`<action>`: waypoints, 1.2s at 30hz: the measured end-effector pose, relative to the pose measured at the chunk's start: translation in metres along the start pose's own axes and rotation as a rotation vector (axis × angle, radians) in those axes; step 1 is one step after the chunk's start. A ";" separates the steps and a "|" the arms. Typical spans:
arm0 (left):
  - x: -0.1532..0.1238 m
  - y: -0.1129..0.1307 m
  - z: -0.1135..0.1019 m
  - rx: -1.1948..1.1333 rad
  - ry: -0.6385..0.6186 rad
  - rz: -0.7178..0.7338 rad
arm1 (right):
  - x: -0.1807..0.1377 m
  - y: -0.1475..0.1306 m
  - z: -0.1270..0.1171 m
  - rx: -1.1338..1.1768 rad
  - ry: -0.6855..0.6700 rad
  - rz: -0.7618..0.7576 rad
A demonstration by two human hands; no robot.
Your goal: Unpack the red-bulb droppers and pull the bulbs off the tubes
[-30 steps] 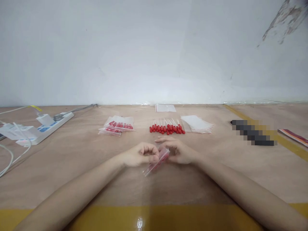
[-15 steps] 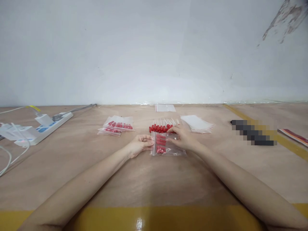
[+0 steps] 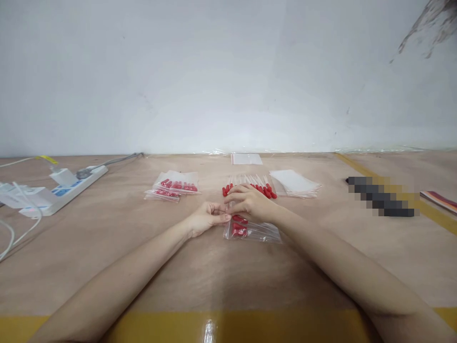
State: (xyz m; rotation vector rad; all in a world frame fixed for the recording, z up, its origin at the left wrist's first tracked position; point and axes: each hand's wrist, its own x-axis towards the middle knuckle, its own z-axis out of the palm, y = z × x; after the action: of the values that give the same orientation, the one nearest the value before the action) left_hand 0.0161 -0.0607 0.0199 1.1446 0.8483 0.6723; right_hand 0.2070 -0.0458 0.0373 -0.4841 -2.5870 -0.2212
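My left hand (image 3: 209, 220) pinches the left, zip-edge end of a clear zip bag (image 3: 264, 232) between thumb and fingers. Inside that bag lie several red pieces (image 3: 239, 230). My right hand (image 3: 252, 202) reaches across the bag's upper part, its fingertips closed on the same edge, close to my left thumb. It covers some of the contents. Just beyond is a row of loose red-ended pieces (image 3: 267, 191) with thin pale tips pointing away, partly hidden behind my right hand.
Filled zip bags (image 3: 176, 185) are stacked to the left. A pile of flat white-looking bags (image 3: 294, 182) lies right, with another flat packet (image 3: 246, 159) near the wall. At far left is a power strip (image 3: 82, 180) with plugs and cables. A blurred-out dark object (image 3: 380, 196) lies right.
My right hand has moved left over the bag to its zip edge, beside my left hand. The bag has shifted slightly toward me. The left hand keeps its pinch.
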 end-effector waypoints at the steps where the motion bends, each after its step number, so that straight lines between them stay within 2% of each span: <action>1: -0.001 0.000 -0.001 -0.007 0.003 -0.008 | -0.002 0.000 0.002 0.017 0.033 0.002; 5: -0.002 0.001 0.000 -0.066 0.068 -0.055 | -0.008 -0.003 0.013 0.071 0.164 0.043; 8: 0.000 -0.001 0.001 -0.059 0.096 -0.061 | -0.011 -0.005 0.019 0.098 0.190 0.065; 12: 0.003 -0.003 0.001 0.042 0.181 0.010 | -0.010 -0.007 0.017 0.192 0.158 0.139; 18: 0.004 -0.004 0.004 0.236 0.280 0.158 | -0.010 -0.009 -0.001 0.455 0.097 0.219; 22: 0.002 -0.006 0.002 0.353 0.290 0.172 | -0.016 -0.014 -0.012 0.590 0.040 0.283; 24: 0.001 -0.008 -0.002 0.447 0.256 0.202 | -0.023 -0.017 -0.014 0.568 0.045 0.348; 26: -0.001 -0.008 -0.007 0.543 0.231 0.268 | -0.033 -0.020 -0.014 0.482 0.074 0.477; 29: -0.004 -0.008 -0.012 0.769 0.290 0.366 | -0.050 -0.022 -0.011 0.370 0.060 0.646; 33: -0.008 -0.006 -0.011 1.050 0.357 0.484 | -0.061 -0.023 -0.006 0.339 -0.018 0.667; 36: -0.005 -0.005 -0.010 0.969 0.259 0.512 | -0.058 -0.025 -0.004 0.323 -0.047 0.678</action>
State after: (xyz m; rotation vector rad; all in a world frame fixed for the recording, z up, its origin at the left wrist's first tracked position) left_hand 0.0053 -0.0614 0.0141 2.2311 1.1587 0.8619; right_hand 0.2466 -0.0870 0.0097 -1.1959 -2.2771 0.4339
